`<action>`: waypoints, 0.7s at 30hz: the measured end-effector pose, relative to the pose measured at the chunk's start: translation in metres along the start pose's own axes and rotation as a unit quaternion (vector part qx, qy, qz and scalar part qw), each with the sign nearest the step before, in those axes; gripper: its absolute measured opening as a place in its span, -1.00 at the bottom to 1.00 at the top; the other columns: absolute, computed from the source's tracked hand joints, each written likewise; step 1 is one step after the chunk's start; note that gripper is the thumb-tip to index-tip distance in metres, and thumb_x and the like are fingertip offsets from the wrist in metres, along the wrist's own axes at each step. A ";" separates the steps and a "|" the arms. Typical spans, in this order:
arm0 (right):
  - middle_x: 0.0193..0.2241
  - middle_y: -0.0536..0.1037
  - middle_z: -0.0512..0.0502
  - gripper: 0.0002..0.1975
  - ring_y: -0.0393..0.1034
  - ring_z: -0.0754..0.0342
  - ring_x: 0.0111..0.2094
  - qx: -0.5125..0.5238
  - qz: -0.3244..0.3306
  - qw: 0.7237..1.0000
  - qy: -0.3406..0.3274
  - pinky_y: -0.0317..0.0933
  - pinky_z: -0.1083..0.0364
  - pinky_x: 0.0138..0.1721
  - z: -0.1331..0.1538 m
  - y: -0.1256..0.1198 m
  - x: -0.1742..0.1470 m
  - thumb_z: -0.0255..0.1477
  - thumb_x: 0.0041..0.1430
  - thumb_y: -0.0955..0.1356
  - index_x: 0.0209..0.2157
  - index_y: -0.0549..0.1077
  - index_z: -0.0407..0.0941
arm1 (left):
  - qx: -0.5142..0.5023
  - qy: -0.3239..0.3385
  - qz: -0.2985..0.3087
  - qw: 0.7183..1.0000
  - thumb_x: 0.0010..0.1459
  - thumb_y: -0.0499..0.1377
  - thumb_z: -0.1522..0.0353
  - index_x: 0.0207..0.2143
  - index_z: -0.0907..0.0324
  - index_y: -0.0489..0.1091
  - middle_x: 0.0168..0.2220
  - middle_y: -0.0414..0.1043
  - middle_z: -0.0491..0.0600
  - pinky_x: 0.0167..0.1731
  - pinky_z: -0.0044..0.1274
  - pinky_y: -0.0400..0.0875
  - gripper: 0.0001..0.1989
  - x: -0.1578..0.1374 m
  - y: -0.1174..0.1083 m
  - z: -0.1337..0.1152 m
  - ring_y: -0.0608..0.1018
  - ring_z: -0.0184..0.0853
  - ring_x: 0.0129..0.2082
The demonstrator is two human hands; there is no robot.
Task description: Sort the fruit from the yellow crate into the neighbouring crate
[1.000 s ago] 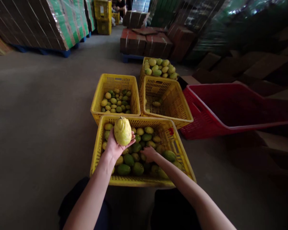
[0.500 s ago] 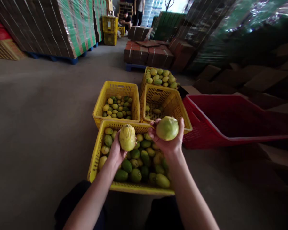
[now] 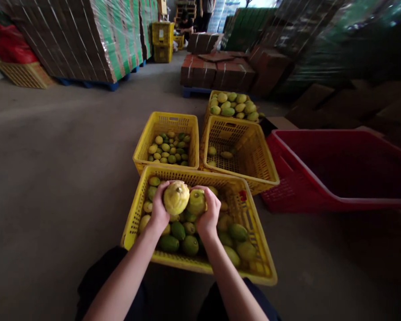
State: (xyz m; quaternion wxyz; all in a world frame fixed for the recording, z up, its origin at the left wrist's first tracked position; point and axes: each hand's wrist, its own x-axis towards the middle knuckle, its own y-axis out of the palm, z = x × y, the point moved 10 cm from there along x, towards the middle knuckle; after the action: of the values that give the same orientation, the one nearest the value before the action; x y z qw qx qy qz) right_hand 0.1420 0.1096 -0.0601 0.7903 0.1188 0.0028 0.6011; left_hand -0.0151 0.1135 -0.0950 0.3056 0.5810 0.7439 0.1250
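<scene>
Your left hand [image 3: 160, 208] is cupped around a bumpy yellow fruit [image 3: 176, 198] and your right hand [image 3: 210, 213] is wrapped around a greener fruit [image 3: 196, 202]. The two fruits touch side by side at frame centre, above the far end of the nearest yellow crate [image 3: 254, 232].

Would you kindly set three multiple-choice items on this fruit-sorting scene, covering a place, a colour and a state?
1. Where are both hands?
A. over the nearest yellow crate
B. over the red crate
C. on the floor

2. What colour is the big crate at right?
A. blue
B. red
C. yellow

3. What is the left hand doing?
A. hanging empty
B. gripping a crate rim
C. holding a yellow fruit

Answers:
1 A: left hand and right hand are above the nearest yellow crate.
2 B: the red crate.
3 C: its fingers wrap the yellow fruit.
</scene>
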 end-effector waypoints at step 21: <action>-0.51 0.57 -0.04 -0.70 0.40 0.03 -0.45 0.019 -0.030 0.999 -0.005 0.27 0.10 -0.36 -0.006 -0.004 -0.002 -0.22 0.13 0.34 -0.49 0.57 -0.12 | -0.142 -0.154 -0.032 0.977 0.08 0.24 0.25 -0.40 0.21 0.52 -0.43 0.59 0.01 -0.01 -0.35 0.48 -0.81 0.003 0.001 0.022 0.63 -0.10 -0.11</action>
State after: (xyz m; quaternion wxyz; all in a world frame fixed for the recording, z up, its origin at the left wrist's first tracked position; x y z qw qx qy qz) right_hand 0.1448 0.1080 -0.0666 0.8058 0.1365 0.0135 0.5761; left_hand -0.0020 0.1127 -0.1123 0.4997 0.5200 0.6808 0.1282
